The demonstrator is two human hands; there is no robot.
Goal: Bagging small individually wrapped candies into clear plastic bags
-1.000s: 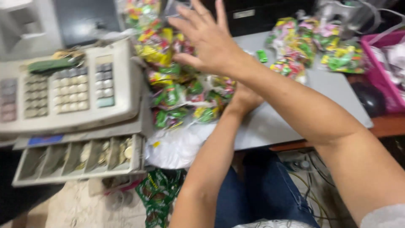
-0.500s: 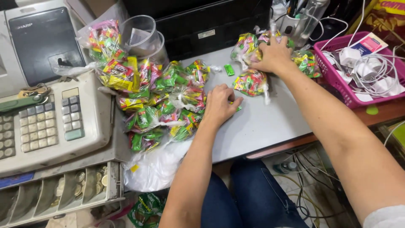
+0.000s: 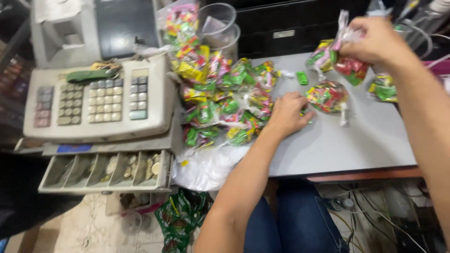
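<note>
On the grey desk top (image 3: 356, 145), your right hand (image 3: 375, 42) has lifted a small clear bag of red and green sweets (image 3: 349, 65) off the far right, fingers closed on its knotted neck. Your left hand (image 3: 288, 112) stays loosely curled and flat at the big pile of sweet bags (image 3: 225, 103), gripping nothing, beside another filled bag (image 3: 328, 96). A beige cash register (image 3: 98, 100) sits left.

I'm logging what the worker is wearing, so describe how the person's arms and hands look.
Both forearms are bare, with no sleeves showing up to the frame edge. The left hand and right hand wear no gloves, and no rings, watch or bracelet can be made out, though the picture is slightly blurred. Below are dark blue trousers.
</note>
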